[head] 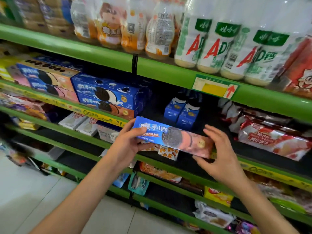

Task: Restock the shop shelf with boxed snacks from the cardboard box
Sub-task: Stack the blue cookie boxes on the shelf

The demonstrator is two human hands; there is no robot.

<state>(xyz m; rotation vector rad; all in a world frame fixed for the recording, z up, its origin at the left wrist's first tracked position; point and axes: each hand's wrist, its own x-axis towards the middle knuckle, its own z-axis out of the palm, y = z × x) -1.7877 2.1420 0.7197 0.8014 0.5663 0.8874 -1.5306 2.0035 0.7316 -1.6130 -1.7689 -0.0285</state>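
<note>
Hands of one person holding a long blue-and-pink biscuit box (173, 137) level in front of a green shelf (168, 163). Left hand (130, 141) grips the box's left end, thumb across the printed face; right hand (217, 154) pinches the right end with curled fingers. On the shelf behind stand two small blue cartons (182, 114); to their left lie stacked blue biscuit boxes (108, 97), to their right wafer packs (270, 141). Bottled drinks (219, 41) fill the tier above.
</note>
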